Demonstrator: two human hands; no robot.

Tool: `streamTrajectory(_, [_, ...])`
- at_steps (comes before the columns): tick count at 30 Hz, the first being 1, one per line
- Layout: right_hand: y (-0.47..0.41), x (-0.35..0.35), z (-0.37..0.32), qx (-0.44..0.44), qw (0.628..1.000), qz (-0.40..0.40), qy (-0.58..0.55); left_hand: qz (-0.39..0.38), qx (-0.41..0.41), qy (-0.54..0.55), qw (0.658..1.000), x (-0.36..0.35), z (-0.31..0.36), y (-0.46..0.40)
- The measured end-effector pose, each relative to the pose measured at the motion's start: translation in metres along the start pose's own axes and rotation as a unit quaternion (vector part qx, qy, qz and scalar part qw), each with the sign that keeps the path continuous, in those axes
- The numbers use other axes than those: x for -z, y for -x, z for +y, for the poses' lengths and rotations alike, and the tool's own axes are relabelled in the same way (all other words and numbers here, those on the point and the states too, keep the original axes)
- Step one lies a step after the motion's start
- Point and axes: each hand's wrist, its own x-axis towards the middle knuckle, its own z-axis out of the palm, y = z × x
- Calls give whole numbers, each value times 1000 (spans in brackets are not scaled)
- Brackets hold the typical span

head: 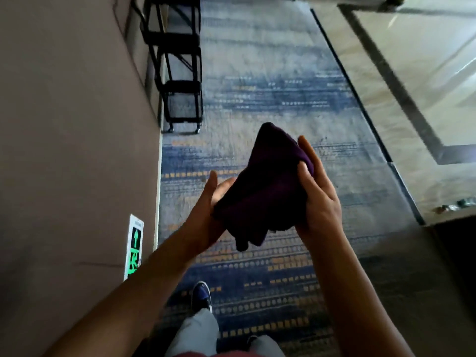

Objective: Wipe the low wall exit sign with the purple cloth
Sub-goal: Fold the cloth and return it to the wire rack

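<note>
The purple cloth (268, 186) is held bunched between both hands above the carpet (270, 99), well apart from the wall; it is folded over on itself, with one rounded end raised toward the far side and loose corners hanging at the near side. The left hand (208, 212) is placed under the cloth's lower left part; the palm is turned up and inward, the thumb is raised, and the fingers are partly curled beneath the fabric, so that the cloth is cupped rather than clenched. The right hand (316, 191) is closed around the cloth's right side; the thumb is pressed across the fabric and the fingers are wrapped behind it, mostly hidden.

The exit sign (134, 247) is mounted low on the wall (72, 140) at the left, just beside the carpet's left edge; a green arrow and a green running figure are lit on its face; no contact is made with it by either hand or by the cloth. A black wheeled rack (180, 73) is stood against the wall at the carpet's far left edge. A blue shoe (201, 295) is set on the carpet near its left edge, below the hands.
</note>
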Motion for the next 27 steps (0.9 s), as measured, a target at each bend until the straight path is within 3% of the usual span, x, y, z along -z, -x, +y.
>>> streamTrajectory(6, [-6, 12, -22, 62, 996, 69, 8, 25, -125, -153, 980, -50, 67, -9])
streamTrajectory(11, [-8, 51, -23, 45, 989, 120, 71, -11, -216, -335, 917, -82, 104, -22])
streamTrajectory(13, [-20, 64, -25, 29, 979, 132, 151, -35, -230, -375, 897, -99, 115, -34])
streamTrajectory(15, [-41, 77, -29, 13, 977, 145, 155, -58, -242, -404, 880, -115, 128, -49])
streamTrajectory(20, [-115, 93, -53, -48, 992, 89, 78, -105, -237, -448, 856, -157, 156, -104])
streamTrajectory(25, [-184, 94, -100, -79, 995, -61, 25, -133, -195, -470, 851, -191, 188, -161])
streamTrajectory(27, [-206, 107, -115, -67, 996, -65, 14, -122, -192, -484, 845, -198, 198, -183])
